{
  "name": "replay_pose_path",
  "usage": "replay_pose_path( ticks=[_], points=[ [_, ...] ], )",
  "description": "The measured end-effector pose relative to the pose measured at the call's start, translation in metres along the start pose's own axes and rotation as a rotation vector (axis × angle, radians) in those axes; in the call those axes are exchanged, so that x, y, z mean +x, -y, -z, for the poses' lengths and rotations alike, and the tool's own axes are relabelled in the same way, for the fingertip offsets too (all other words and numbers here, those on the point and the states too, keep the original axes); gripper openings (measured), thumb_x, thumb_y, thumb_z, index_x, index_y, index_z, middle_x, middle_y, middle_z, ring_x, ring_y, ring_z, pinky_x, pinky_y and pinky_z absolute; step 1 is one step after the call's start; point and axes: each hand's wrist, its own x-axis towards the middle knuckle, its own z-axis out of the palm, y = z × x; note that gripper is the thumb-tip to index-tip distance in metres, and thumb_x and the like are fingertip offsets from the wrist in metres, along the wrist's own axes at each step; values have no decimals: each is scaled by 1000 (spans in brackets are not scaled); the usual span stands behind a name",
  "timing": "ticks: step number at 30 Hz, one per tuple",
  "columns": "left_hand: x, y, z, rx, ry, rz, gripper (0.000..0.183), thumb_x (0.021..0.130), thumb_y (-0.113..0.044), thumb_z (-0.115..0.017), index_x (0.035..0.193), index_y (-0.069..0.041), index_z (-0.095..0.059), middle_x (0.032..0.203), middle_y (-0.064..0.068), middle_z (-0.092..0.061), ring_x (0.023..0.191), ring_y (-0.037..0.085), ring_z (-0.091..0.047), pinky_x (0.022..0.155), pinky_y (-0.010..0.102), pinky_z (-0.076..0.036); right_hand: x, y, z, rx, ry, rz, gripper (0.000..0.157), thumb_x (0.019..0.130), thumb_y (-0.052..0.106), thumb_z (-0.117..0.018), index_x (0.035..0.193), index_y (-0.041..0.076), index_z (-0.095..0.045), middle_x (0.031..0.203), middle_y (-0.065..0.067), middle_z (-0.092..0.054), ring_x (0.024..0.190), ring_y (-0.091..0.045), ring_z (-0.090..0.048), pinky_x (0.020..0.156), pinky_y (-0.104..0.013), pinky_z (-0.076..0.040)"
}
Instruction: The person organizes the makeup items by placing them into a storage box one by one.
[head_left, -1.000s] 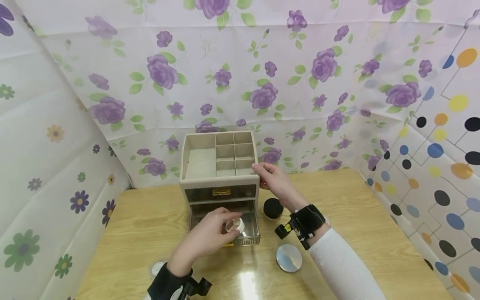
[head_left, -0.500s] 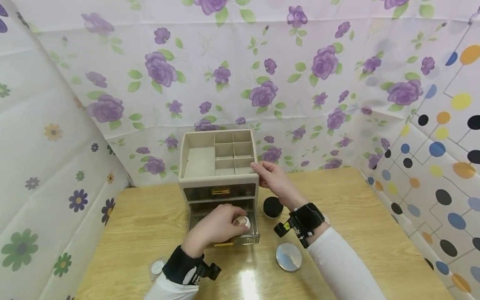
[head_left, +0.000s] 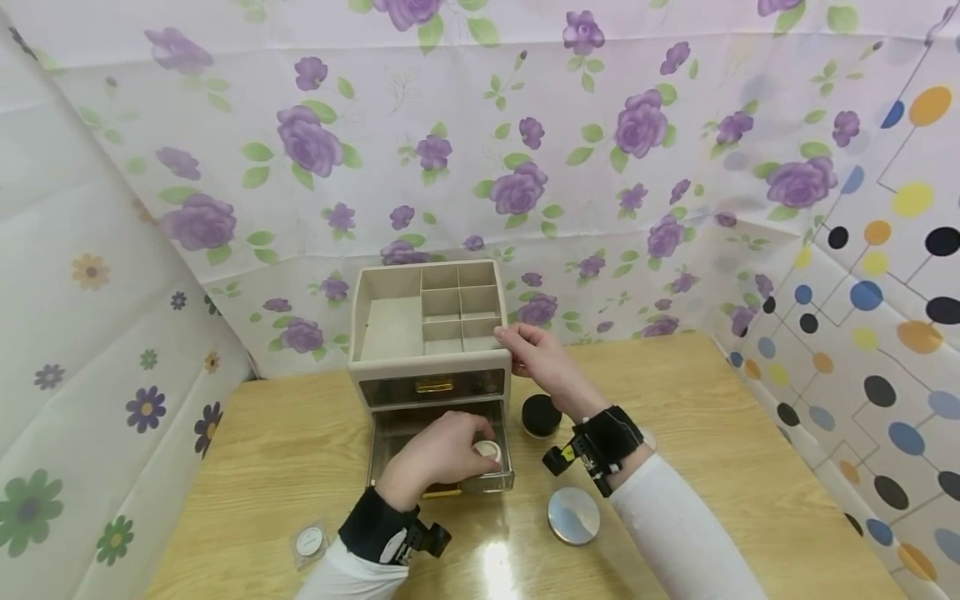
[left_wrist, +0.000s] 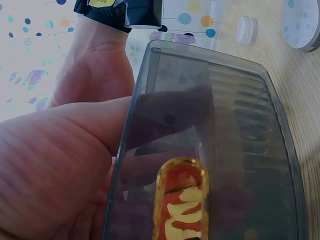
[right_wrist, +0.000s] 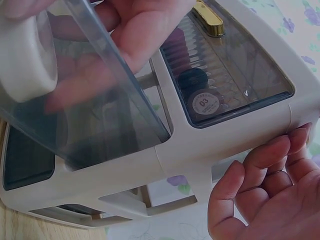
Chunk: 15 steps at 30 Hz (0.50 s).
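Observation:
A beige cosmetics organizer [head_left: 431, 363] stands on the wooden table with its lower clear drawer [head_left: 491, 482] pulled out. My left hand [head_left: 442, 450] is inside that drawer, thumb and fingers holding a small white round case [head_left: 488, 452]. In the right wrist view the white case [right_wrist: 30, 70] shows through the drawer's clear wall. My right hand [head_left: 543, 362] grips the right rim of the organizer, thumb on top and fingers curled against the side. The left wrist view shows the drawer front [left_wrist: 245, 150] with its gold handle [left_wrist: 182, 200]; the case is hidden there.
Right of the organizer lie a black-topped round jar [head_left: 542, 415] and a silver disc [head_left: 573, 515]. A clear square packet with a white disc [head_left: 308, 542] is at front left. The shut upper drawer [right_wrist: 240, 85] holds small items, one labelled 03. Patterned cloth surrounds the table.
My left hand has moved right and down into the drawer with the white case, which now sits near the drawer's right front corner. The right hand keeps its hold on the organizer.

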Motion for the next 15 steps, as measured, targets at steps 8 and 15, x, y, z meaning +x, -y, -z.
replay_pose_path(
  ticks=[8,15],
  points=[
    [2,-1,1,12,19,-15,27,93,-12,-84,117,-4,-75,93,2,-69,75,15,-55,79,40,-50,-1,1,-1,0,-1,6,31,108,40,-65,102,10,-65,90,-1,-60,83,-15,-58,82,-35,-49],
    [-1,2,7,4,51,-5,38,87,6,-80,124,-3,-73,93,5,-66,86,21,-59,81,41,-51,1,1,-2,8,-4,-4,31,109,40,-64,96,12,-62,87,0,-58,81,-15,-58,83,-35,-50]
  ],
)
